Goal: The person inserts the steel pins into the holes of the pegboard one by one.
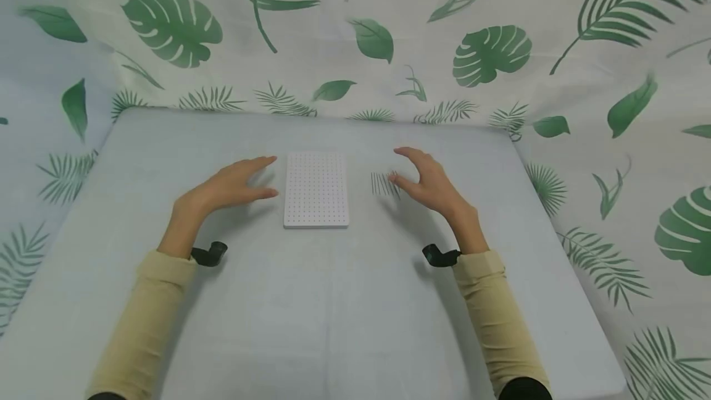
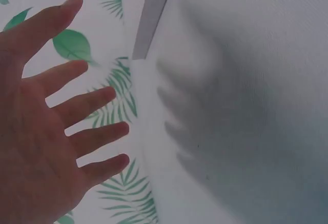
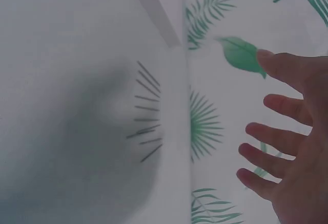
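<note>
white rectangular hole-dotted board (image 1: 316, 190) flat on the white desk (image 1: 266, 326), thin dark sticks (image 3: 146, 120) rowed just to its right; left hand (image 1: 223, 186) hovers beside the board, right hand (image 1: 432, 185) near the sticks, both angled inward, fingers spread wide.

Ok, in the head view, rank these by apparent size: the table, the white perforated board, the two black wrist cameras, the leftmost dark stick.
1. table
2. white perforated board
3. left wrist camera and right wrist camera, too alike to rank
4. leftmost dark stick
</note>
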The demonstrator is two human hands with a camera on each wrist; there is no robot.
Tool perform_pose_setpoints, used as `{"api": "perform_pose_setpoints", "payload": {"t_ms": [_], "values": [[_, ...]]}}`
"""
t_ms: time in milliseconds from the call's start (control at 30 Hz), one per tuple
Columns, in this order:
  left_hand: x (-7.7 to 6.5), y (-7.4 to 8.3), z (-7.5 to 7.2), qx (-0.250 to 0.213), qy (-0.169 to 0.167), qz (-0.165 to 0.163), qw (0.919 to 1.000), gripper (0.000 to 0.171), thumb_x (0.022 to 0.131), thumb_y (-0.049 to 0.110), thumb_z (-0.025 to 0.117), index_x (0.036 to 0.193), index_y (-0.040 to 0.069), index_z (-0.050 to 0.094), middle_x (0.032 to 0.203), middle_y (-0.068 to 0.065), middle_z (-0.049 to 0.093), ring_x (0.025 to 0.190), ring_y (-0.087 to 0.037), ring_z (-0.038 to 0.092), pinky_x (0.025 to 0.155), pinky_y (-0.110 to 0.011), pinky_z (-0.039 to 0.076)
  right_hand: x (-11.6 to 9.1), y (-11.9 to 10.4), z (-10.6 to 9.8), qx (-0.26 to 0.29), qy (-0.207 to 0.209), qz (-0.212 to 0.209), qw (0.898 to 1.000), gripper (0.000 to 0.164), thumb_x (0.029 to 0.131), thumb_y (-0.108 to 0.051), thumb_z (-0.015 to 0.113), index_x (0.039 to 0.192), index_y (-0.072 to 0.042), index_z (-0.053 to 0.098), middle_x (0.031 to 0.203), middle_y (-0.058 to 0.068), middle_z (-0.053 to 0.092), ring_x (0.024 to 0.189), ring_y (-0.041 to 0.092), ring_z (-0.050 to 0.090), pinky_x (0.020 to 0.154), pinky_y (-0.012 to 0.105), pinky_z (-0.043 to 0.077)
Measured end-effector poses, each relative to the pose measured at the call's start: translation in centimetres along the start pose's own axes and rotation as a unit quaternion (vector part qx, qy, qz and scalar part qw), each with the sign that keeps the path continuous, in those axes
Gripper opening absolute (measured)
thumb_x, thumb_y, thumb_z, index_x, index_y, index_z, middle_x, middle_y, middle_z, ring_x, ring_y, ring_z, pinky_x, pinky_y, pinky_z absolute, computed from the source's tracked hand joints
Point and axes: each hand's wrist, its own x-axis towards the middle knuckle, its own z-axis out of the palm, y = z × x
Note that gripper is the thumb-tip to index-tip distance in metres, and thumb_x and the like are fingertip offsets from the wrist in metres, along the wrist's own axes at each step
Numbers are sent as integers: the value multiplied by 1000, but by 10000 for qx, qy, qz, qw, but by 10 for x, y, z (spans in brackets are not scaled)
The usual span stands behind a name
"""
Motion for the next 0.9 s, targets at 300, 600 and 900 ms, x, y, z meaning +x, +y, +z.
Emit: {"api": "perform_pose_setpoints", "payload": {"t_ms": [300,600,900], "values": [[22,3,17,-249,-307,47,9992,92,95,44,72,164,7,24,170,-25,17,155,-53,8,125,-67,11,7,13,7,397,-395,414,9976,62,97,-31,72,150,-7,51,153,17,53,141,37,49,115,58,41],[29,1,29,-375,-430,-108,9983,97,91,41,77,164,8,22,171,-24,12,156,-51,1,124,-70,8,14,24,17,627,-717,504,9942,60,96,-33,74,145,-4,55,146,14,60,138,34,51,116,52,42],[27,4,35,-356,-364,-276,9983,97,89,37,80,163,6,25,170,-25,14,156,-53,0,122,-72,8,23,32,22,587,-964,548,9921,53,94,-28,76,140,-6,61,141,12,64,138,33,52,117,52,40]]}}
